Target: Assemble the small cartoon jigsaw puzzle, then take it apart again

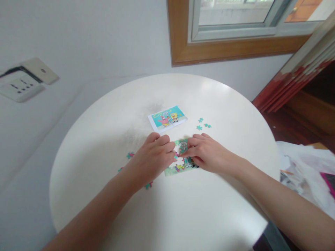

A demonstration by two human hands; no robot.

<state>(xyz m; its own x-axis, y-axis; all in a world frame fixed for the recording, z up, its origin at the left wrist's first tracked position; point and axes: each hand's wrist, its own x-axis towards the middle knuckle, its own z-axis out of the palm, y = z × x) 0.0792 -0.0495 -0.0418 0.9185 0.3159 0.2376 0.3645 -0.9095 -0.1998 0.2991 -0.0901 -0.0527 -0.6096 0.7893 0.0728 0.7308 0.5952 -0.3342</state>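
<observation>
A small, partly assembled jigsaw puzzle (pixel 180 164) lies near the middle of a round white table (pixel 162 209). Both my hands rest on it. My left hand (pixel 153 155) covers its left side with the fingers curled down onto the pieces. My right hand (pixel 206 152) lies on its right side, its fingers pinched together on the puzzle near a piece (pixel 183 146) at the top. A white gap shows between my hands. What lies under the fingers is hidden.
A cartoon reference picture (pixel 167 118) lies behind the puzzle. Three loose teal pieces (pixel 203 124) sit to its right; more loose pieces (pixel 130 155) lie left of my left hand. White bags (pixel 306 167) lie at the right. Wall sockets (pixel 23 82) and a window (pixel 235 21) stand behind.
</observation>
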